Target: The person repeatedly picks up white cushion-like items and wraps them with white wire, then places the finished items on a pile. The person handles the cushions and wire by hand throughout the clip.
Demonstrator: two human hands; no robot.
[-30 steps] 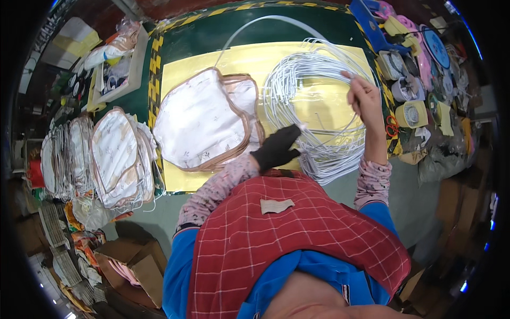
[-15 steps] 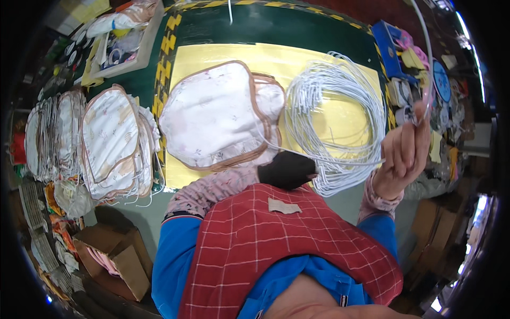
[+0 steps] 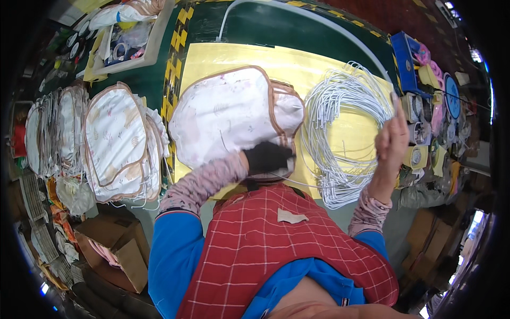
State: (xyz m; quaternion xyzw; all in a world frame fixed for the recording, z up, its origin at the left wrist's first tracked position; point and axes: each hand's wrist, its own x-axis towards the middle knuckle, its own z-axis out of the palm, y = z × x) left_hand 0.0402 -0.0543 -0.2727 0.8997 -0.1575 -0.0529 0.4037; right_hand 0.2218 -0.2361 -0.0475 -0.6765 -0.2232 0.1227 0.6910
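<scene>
My left hand [image 3: 270, 158], in a black glove, is closed around a white cord [image 3: 303, 183] at the lower right of the fabric pieces. These white pieces [image 3: 226, 114] have a faint leaf print and brown binding, and lie stacked on a yellow sheet [image 3: 218, 56]. One thin cord end shows on the fabric beside the glove. My bare right hand [image 3: 392, 139], blurred, is raised at the right of a coiled bundle of white cords [image 3: 313, 114]. A white cord [image 3: 340, 29] arcs from its fingertips over the far table; the exact grip is smeared.
Left of the striped tape [image 3: 172, 80] stand more bound fabric pieces [image 3: 114, 138] and a bin of small items [image 3: 143, 61]. A blue box [image 3: 405, 66] and pink things are at the right. A cardboard box [image 3: 130, 260] sits low at the left.
My left hand has moved left and farther over the fabric stack. The right hand has shifted slightly left, and the raised cord now arcs over the table's far side.
</scene>
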